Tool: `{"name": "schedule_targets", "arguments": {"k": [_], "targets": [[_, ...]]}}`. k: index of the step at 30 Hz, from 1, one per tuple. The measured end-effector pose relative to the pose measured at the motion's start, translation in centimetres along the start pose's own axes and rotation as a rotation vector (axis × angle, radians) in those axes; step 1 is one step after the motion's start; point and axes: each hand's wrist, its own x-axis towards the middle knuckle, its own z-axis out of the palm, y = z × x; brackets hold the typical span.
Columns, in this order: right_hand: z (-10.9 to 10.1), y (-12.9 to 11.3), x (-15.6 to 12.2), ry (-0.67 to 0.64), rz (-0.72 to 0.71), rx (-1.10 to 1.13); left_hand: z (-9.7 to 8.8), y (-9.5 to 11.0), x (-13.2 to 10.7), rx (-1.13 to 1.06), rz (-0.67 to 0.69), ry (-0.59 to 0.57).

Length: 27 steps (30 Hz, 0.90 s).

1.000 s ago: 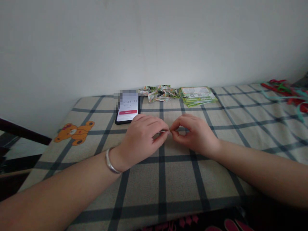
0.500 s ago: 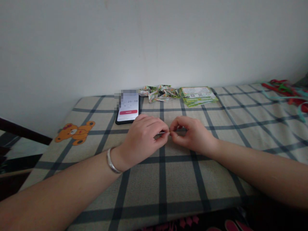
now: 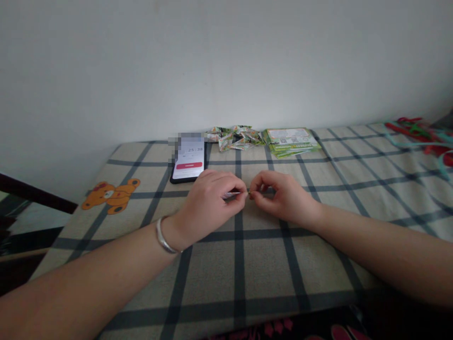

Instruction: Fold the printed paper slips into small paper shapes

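from the head view, can barely make out a thin pale piece (image 3: 231,194), mostly hidden by the left hand (image 3: 212,197), clamped between its thumb and fingers over the checked cloth (image 3: 262,269). can see the right hand (image 3: 286,194) with thumb and forefinger tips together just beside the left's; cannot tell whether closed on the same piece. knuckles up on both, facing inward, with forearms cut off by the frame. can read only part of the phone (image 3: 190,158), pixelated at its upper left.
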Motion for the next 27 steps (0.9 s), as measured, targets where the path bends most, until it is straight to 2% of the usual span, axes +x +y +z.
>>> {"name": "schedule_targets", "arguments": {"k": [10,27], "targets": [[-0.03,0.31,-0.08,-0.027,0.077,0.147,-0.13,-0.11,0.05,-0.024,-0.045,-0.006],[-0.08,1.02,-0.14,0.038,0.054,0.053,-0.2,-0.49,-0.01,-0.042,-0.054,-0.049]]}}
